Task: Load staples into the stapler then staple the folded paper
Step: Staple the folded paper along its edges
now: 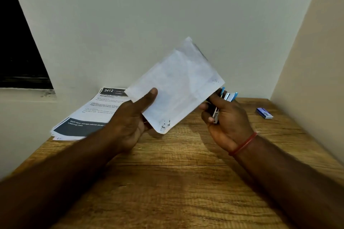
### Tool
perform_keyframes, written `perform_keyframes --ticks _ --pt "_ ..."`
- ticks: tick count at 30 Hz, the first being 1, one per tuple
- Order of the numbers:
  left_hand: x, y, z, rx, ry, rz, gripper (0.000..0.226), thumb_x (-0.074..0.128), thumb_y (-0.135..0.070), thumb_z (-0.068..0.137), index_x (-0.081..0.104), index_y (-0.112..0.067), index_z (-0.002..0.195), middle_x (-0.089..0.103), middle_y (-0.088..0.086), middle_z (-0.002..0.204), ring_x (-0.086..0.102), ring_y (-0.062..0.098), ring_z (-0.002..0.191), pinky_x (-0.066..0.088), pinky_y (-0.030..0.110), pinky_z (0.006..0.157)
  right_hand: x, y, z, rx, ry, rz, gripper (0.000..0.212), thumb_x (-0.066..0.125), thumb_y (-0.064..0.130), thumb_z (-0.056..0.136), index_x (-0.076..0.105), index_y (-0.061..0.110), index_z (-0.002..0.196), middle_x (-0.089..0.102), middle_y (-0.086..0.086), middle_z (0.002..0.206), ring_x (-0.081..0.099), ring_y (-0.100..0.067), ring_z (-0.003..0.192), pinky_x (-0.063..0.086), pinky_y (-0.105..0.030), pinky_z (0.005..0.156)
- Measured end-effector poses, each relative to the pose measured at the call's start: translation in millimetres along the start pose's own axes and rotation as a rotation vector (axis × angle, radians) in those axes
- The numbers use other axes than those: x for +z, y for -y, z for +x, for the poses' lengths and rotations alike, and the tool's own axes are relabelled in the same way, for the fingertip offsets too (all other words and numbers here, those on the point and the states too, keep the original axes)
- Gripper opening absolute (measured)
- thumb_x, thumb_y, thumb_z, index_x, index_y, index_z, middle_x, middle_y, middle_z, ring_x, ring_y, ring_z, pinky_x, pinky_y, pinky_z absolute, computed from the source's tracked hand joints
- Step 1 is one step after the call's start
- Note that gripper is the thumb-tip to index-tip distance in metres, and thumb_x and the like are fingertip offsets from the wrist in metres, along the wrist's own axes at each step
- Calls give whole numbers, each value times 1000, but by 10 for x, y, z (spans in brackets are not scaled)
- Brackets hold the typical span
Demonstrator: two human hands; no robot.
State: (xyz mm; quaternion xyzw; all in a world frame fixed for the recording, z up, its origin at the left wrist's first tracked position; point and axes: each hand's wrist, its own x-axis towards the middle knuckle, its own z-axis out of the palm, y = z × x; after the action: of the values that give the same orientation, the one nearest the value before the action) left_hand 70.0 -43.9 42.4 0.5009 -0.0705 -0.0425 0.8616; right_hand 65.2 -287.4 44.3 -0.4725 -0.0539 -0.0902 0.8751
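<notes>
left hand (128,122): raised, pinching folded paper (178,83) | right hand (229,122): raised, fingers curled round stapler (228,96)

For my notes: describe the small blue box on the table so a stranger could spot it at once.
Start at the wooden table and go to its far right corner, by the beige side wall. Past the right hand, which grips the stapler, a small blue box lies flat on the wood. Unlike the printed sheets at far left, it is tiny, blue and untouched.
</notes>
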Motion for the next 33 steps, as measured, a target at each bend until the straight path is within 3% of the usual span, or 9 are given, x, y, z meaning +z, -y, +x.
perform_keyframes --ticks 3,5,9,13,16,19,21,25,33 --pt "-45 36 26 26 29 67 56 83 -22 91 70 -12 145 80 11 141 77 37 130 67 58 95 -24 18 -4 87 55 9 20 55 -3 109 68 12 105 72 -2 80 80 -18 75 36 -20 43" --pt "-93 57 38 67 -7 156 52 86 -21 87 74 -14 137 82 11 134 80 38 121 70 50 82 -54 45 16 140 137 18 16 61 -6 100 64 9 105 63 -2 79 67 -14 60 30 -21 39" --pt "-157 39 34 155 -23 306 52 89 -22 88 74 -15 136 84 9 127 83 41 111 68 59 87 -99 70 24 79 149 -105 7 80 11 96 73 13 93 67 -13 96 37 -10 44 20 -26 42" --pt "-91 36 -14 190 -26 374 43 88 -17 92 75 -16 132 86 9 121 85 42 100 69 61 84 -115 -22 8 -35 -36 -319 24 94 19 87 73 9 95 39 -17 71 26 -17 51 20 -29 49" --pt "-100 52 4 219 -77 489 39 91 -22 93 78 -21 129 87 3 118 87 31 102 71 55 84 -130 -19 18 -114 -98 -385 26 91 11 90 76 22 71 45 3 53 29 -18 47 25 -27 48" --pt "-118 35 6 256 -109 582 32 91 -27 95 81 -21 125 89 -2 112 87 22 100 72 47 81 -110 21 -14 -171 -99 -429 7 88 12 94 82 10 99 59 10 57 38 -11 42 31 -24 45" --pt "-132 31 11 297 -134 590 30 90 -27 96 81 -20 124 88 -1 111 87 22 97 71 41 75 -120 14 16 -99 -88 -452 37 87 28 96 77 -4 113 65 2 66 37 -14 49 31 -26 47" --pt "-195 -3 65 328 -193 490 24 90 -26 97 82 -21 118 88 8 106 86 38 87 71 56 72 -95 11 47 245 0 -447 59 64 66 102 69 11 123 63 -1 81 42 -13 58 31 -27 49" --pt "-241 -5 103 293 -177 496 37 90 -26 96 78 -14 129 85 12 111 86 38 88 71 60 71 -56 -114 -49 214 258 -402 47 72 45 96 72 7 124 76 -9 106 62 -15 76 48 -31 63"
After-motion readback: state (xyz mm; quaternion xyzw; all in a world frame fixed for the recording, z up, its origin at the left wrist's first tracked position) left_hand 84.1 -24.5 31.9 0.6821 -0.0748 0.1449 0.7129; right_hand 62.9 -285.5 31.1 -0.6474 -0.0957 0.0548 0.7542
